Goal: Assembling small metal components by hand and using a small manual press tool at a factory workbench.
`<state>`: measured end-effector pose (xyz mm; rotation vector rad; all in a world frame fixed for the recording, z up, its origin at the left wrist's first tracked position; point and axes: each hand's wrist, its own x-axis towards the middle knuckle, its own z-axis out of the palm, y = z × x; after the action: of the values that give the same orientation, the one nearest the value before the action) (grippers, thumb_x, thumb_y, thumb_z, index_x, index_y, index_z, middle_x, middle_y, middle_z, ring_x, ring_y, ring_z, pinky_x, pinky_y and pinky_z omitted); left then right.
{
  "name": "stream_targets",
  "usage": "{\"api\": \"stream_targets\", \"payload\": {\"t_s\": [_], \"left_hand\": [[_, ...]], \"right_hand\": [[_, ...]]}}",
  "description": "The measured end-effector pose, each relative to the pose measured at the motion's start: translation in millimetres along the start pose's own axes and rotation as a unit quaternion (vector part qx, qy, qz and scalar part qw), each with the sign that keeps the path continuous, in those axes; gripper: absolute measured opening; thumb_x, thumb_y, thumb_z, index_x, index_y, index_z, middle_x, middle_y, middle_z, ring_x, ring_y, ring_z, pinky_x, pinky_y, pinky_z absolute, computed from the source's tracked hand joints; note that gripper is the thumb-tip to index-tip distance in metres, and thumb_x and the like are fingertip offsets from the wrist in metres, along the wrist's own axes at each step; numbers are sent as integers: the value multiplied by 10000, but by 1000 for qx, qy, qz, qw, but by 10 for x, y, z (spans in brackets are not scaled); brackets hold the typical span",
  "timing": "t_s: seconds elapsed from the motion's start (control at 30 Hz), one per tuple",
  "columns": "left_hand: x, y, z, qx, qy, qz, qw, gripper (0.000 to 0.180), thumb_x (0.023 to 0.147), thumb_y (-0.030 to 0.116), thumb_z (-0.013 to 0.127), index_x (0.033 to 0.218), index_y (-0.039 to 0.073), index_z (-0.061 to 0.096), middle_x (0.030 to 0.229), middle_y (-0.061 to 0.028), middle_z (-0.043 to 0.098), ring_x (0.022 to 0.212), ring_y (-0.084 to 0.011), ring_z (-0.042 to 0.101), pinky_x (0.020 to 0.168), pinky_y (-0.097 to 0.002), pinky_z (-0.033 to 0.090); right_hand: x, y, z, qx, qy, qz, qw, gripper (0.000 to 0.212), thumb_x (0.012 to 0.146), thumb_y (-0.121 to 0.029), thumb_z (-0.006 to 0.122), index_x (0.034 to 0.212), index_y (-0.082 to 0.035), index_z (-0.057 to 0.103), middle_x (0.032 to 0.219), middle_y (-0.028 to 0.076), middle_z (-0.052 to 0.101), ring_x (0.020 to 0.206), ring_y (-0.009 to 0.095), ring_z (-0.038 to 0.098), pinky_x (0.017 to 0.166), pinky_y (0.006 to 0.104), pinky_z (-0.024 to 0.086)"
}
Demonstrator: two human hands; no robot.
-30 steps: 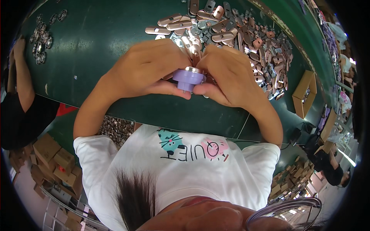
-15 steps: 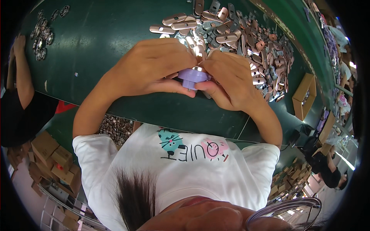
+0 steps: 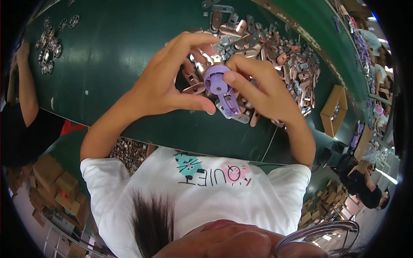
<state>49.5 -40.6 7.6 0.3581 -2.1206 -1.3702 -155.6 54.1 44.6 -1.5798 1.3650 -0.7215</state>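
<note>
In my right hand (image 3: 267, 88) is a purple plastic part (image 3: 218, 82), with a round cup-like head and a slotted handle that points down toward me. My right thumb presses on the rim of the head, and the other fingers are partly hidden behind it. My left hand (image 3: 157, 81) is open beside it, thumb and fingers spread apart, not gripping the part. Shiny metal shows just behind the purple head; whether it belongs to the part, I cannot tell. Copper-coloured and grey oblong metal plates (image 3: 303, 79) lie heaped behind and to the right of my hands.
A green table (image 3: 107, 47) stretches before me. Several shiny round metal pieces (image 3: 49, 45) lie at its far left, near another person's arm (image 3: 28, 92). At right stands an open cardboard box (image 3: 329, 122). Small metal parts (image 3: 127, 152) sit below the table edge, with cartons (image 3: 64, 185) lower left.
My left hand has let go of the purple part and spread open to its left. The part has turned in my right hand, so its round face and handle now show.
</note>
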Motion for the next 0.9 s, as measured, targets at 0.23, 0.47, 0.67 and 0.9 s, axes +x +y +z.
{"api": "stream_targets", "payload": {"t_s": [0.23,0.47,0.67,0.9], "left_hand": [[18,113,-120,-194,176,-164,951,288,903,60,571,1178,6,506,1029,-84,563,748,-97,562,663,-204,470],[97,-45,-15,73,123,-47,989,92,847,24,592,931,26,627,800,-89,611,642,-168,555,554,-262,426],[19,0,-42,-123,156,-181,963,261,880,-7,547,1140,-2,571,889,-79,624,609,-116,555,557,-237,455],[79,636,-445,-248,-113,116,955,756,842,751,296,1421,268,341,1451,-238,218,1294,-350,316,952,-484,400]], "right_hand": [[689,497,-1380,70,109,122,984,388,954,-407,465,789,-78,588,599,-17,524,455,60,442,444,203,375],[1478,2000,-3437,-222,418,352,807,426,969,-380,370,1036,-19,585,1008,159,651,923,261,650,706,374,519],[1405,1779,-3027,-410,483,219,742,323,914,-301,424,1116,-113,591,1035,204,641,949,410,617,782,495,498],[90,584,-1269,-526,258,-124,801,192,898,-265,558,1031,-133,601,839,113,667,715,320,640,582,420,502]]}}
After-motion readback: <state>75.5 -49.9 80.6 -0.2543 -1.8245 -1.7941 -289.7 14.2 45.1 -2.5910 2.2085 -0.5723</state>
